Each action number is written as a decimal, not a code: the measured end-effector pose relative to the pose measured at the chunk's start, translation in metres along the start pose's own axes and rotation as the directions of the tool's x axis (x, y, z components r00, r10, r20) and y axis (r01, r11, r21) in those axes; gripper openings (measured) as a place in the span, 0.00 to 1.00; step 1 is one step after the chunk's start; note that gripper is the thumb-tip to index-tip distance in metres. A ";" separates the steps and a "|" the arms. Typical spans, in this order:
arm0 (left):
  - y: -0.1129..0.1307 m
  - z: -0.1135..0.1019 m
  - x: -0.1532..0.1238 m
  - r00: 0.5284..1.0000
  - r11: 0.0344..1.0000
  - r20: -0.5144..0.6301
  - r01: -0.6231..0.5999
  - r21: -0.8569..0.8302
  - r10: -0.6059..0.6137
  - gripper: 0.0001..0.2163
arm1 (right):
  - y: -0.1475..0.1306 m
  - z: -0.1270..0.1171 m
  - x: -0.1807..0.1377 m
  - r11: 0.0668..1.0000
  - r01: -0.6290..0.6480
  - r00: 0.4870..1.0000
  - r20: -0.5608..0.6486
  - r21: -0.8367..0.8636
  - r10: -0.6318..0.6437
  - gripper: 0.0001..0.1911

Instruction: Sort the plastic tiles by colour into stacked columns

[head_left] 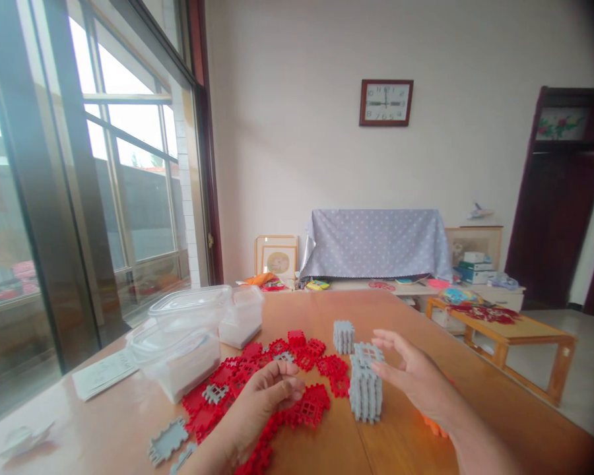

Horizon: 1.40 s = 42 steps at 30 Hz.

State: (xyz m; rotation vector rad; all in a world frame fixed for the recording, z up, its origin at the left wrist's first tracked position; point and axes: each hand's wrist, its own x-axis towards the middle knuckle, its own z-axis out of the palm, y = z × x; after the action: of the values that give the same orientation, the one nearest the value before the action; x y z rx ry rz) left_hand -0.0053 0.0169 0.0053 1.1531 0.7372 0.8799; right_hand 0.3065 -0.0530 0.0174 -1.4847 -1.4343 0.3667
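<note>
My left hand (pixel 272 390) is over a spread of red interlocking plastic tiles (pixel 198 399), its fingers curled in toward the thumb. Whether anything small is pinched in them is hidden. My right hand (pixel 408 363) reaches in from the right, fingers stretched and apart, beside the top of a tall stack of grey interlocking tiles (pixel 366 394). Its thumb overlaps the stack's upper edge; I cannot tell if they touch. Behind that stands a shorter grey stack (pixel 344 338). One loose grey tile (pixel 215 394) lies among the red ones, and a grey panel (pixel 168 440) lies at their left.
Clear plastic containers (pixel 178 359) stand on the wooden table (pixel 321 307) at left, near a paper sheet (pixel 103 375). Orange pieces (pixel 434 427) show partly behind my right forearm. Beyond are a low wooden table (pixel 529 330) and a cloth-covered object (pixel 376 244).
</note>
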 end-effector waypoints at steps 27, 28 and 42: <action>0.017 -0.089 0.016 0.800 0.490 -0.306 0.016 0.871 0.517 0.05 | -0.058 0.084 -0.039 0.941 0.338 0.941 0.016 0.015 -0.338 0.18; 0.013 -0.089 0.016 0.818 0.438 -0.273 0.029 0.898 0.507 0.05 | -0.058 0.092 -0.042 0.930 0.366 0.928 0.067 0.006 -0.366 0.18; -0.004 -0.074 0.018 0.921 0.057 -0.183 0.174 0.983 0.343 0.07 | -0.043 0.124 -0.045 0.946 0.323 0.908 0.286 -0.012 -0.306 0.19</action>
State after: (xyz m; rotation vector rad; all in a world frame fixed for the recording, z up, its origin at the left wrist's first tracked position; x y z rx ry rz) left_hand -0.0592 0.0657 -0.0182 2.3746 1.8302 0.5789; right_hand 0.1739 -0.0479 -0.0232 -1.2516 -1.8959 0.3448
